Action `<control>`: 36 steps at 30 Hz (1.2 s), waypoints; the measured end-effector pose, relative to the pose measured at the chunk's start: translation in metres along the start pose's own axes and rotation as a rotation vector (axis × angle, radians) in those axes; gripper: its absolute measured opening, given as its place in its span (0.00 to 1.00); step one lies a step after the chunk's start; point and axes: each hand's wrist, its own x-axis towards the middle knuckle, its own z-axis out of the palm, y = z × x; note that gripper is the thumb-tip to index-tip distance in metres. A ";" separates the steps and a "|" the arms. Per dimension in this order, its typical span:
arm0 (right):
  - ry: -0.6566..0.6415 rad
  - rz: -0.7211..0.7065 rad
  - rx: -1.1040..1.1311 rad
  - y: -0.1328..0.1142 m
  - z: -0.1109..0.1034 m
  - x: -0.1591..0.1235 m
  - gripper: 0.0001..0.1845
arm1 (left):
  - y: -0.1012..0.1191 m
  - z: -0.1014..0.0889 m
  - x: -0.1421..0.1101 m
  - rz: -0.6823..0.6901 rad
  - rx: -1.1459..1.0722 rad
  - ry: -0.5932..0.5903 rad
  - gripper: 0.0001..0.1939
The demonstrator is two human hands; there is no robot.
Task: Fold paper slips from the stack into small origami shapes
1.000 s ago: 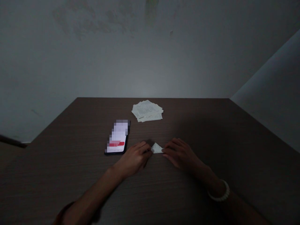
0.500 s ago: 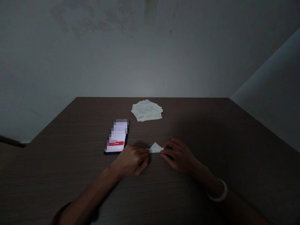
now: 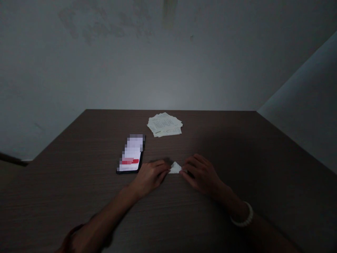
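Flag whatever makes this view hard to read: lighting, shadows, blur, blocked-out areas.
Head view: dim overall; a soft bright patch on the wall; dark shadow over the table beyond the right hand; the phone screen mostly pixelated; print on the paper stack too soft to read.

Dim in here, the far wall (image 3: 163,70) palest low in the middle and greyer outward, a broad soft shadow lying over the table (image 3: 223,140) on the right; the phone screen (image 3: 134,151) glows at left, mostly blocked out in coarse squares, and print on the far papers (image 3: 165,123) is too faint to read
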 end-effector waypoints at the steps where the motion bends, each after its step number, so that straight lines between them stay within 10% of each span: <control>1: -0.009 -0.026 0.008 -0.002 0.001 0.000 0.07 | 0.000 0.000 0.000 0.002 -0.008 -0.011 0.09; 36: -0.194 -0.070 0.137 -0.011 -0.005 0.000 0.13 | 0.013 0.000 0.005 -0.163 0.026 0.008 0.06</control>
